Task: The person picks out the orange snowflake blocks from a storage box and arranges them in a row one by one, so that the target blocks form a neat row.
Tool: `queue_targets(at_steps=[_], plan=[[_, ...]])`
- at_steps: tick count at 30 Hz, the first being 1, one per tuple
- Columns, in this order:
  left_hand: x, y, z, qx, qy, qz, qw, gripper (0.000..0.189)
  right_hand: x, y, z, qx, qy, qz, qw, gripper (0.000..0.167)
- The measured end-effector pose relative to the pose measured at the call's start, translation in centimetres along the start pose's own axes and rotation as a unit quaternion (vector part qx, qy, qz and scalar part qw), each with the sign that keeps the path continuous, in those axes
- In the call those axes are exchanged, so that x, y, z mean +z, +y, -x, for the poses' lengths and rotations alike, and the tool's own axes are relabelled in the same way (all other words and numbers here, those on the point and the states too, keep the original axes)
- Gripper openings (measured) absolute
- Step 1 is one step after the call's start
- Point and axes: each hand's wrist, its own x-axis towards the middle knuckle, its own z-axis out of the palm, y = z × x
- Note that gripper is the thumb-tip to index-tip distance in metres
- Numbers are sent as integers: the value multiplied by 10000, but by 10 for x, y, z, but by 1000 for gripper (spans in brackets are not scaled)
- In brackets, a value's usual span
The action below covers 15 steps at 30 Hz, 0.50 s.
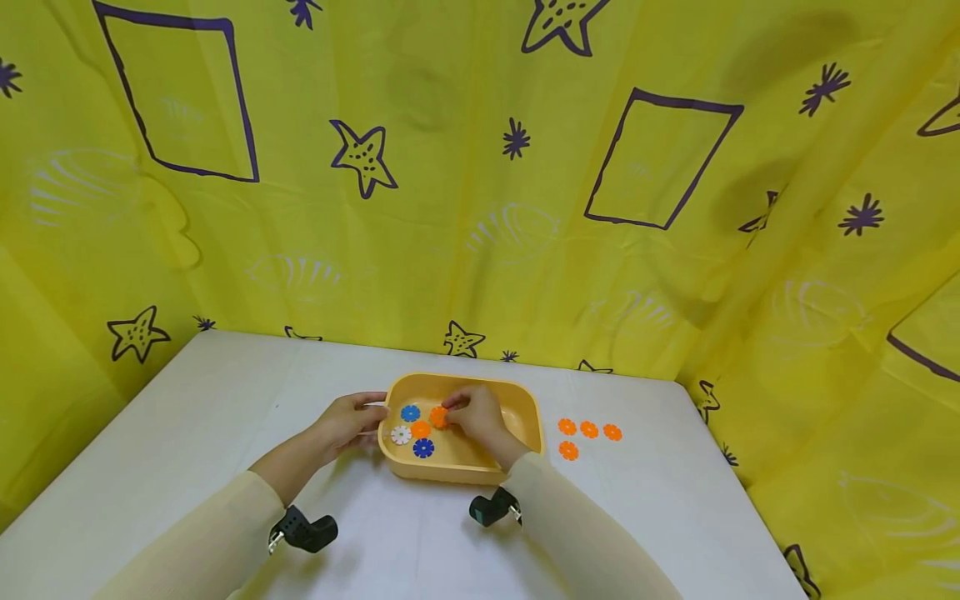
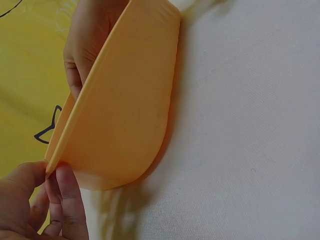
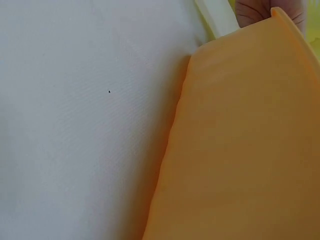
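Oblong orange plastic tray [image 1: 450,474] near far edge of white surface [image 1: 405,542]
Left hand [image 1: 343,423]: fingers grip rim [image 2: 66,135]; right hand [image 1: 480,417]: fingers pinch notched orange disc [image 1: 437,417] inside, beside four orange, white and blue discs [image 1: 421,429].

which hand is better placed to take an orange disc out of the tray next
Probably the right: the right hand appears to pinch an orange disc inside the tray and is nearer the four orange discs on the table. The left hand grips the tray's edge.

It looks booth-like: yellow curtain [image 1: 420,292] around white table [image 1: 675,492].
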Motion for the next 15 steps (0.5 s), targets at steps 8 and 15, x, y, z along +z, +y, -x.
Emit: queue_targets(at_steps=[8, 15], plan=[[0, -1, 0, -21, 17, 25, 10000, 49, -7, 3, 7, 403, -80, -616, 9973, 17], [0, 0, 1, -32, 11, 7, 10000, 49, -15, 1, 15, 581, -254, -1061, 9923, 19]])
